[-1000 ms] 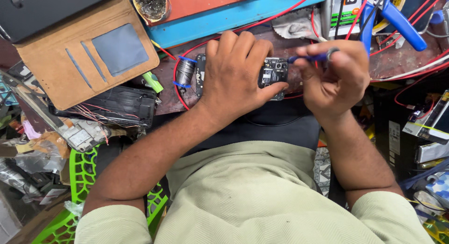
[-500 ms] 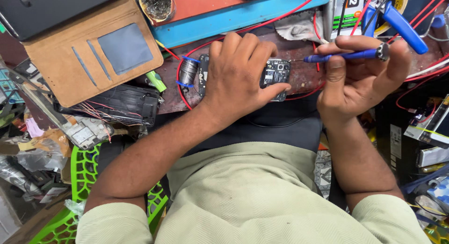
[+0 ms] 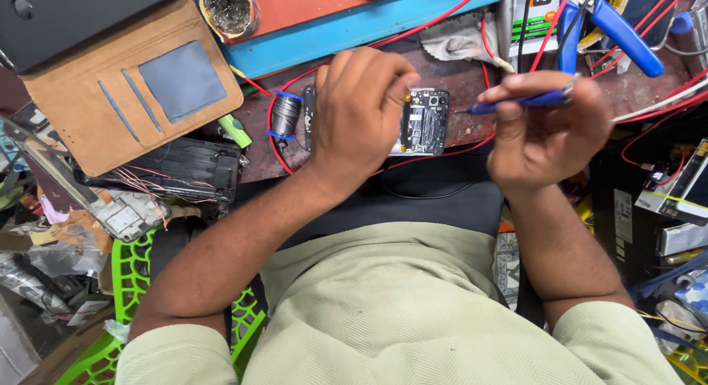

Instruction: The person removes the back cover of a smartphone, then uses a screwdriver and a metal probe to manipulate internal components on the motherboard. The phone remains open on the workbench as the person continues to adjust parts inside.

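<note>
Opened phone (image 3: 424,121) lay on workbench (image 3: 472,82) at 12 o'clock in head view, left hand (image 3: 361,108) pressed over it, fingers curled. Right hand (image 3: 542,130) at 2 o'clock pinched blue screwdriver (image 3: 520,101), tip toward phone. Solder spool (image 3: 284,116) at 11 o'clock.

Cluttered dark reddish workbench (image 3: 472,82) far centre, blue-edged orange board (image 3: 346,20) at far side, tan wallet case (image 3: 125,90) far left, green plastic chair (image 3: 140,282) near left, even overhead light, red wires (image 3: 664,108) right
</note>
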A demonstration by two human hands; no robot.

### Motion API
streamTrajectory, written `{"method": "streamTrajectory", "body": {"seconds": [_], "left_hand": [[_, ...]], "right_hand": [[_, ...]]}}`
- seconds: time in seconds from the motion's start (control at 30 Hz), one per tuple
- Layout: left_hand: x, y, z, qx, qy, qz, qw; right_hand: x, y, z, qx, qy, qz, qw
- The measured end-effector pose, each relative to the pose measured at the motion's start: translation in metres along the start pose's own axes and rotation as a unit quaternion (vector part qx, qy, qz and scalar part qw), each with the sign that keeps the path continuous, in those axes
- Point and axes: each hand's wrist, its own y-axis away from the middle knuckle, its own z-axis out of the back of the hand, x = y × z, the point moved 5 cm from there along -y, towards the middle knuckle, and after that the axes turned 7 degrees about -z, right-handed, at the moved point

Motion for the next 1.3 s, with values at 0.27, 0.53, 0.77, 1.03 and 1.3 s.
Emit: {"method": "streamTrajectory", "body": {"seconds": [0.27,0.53,0.77,1.03,1.3], "left_hand": [[0.005,0.001,-0.001,-0.024,0.038,0.026,0.999],[0.006,0.001,-0.001,-0.024,0.04,0.029,0.998],[0.005,0.001,0.0,-0.03,0.038,0.025,0.999],[0.004,-0.001,0.001,-0.034,0.037,0.015,0.999],[0.006,0.0,0.001,-0.036,0.042,0.02,0.998]], "right_hand": [[0.019,-0.013,-0.012,0.058,0.084,0.123,0.987],[0.028,-0.023,-0.018,0.069,0.091,0.145,0.983],[0.032,-0.035,-0.016,0.082,0.017,0.136,0.987],[0.029,-0.027,-0.014,0.14,0.028,0.053,0.988],[0.008,-0.015,-0.023,0.091,0.001,0.063,0.994]]}}
